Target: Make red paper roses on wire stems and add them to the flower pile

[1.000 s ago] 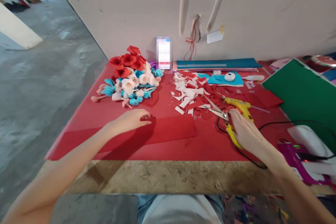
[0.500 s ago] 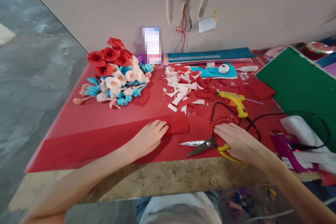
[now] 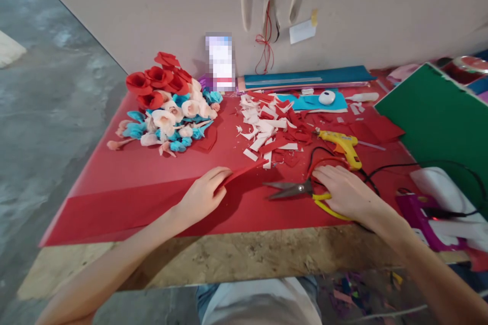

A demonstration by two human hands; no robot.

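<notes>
My left hand (image 3: 204,193) pinches a long red paper strip (image 3: 125,205) between thumb and fingers, its right end raised off the red table surface (image 3: 236,213). The strip runs leftward along the table's front edge, partly behind my left forearm. In my right hand (image 3: 343,190) are scissors (image 3: 301,189) with one red and one yellow handle. Their blades are slightly parted and point left towards the raised paper end, not touching it.
Paper flowers (image 3: 168,111) lie at the back left, beside white and red scraps (image 3: 267,127). A yellow glue gun (image 3: 345,147) with a black cable is at the right, near a green board (image 3: 438,117) and a purple device (image 3: 419,216). A phone (image 3: 221,61) leans on the wall.
My left hand has moved slightly left and lifted the strip's right end, which lay flat under its fingers before. The scissors have turned and risen, with their blades closer together.
</notes>
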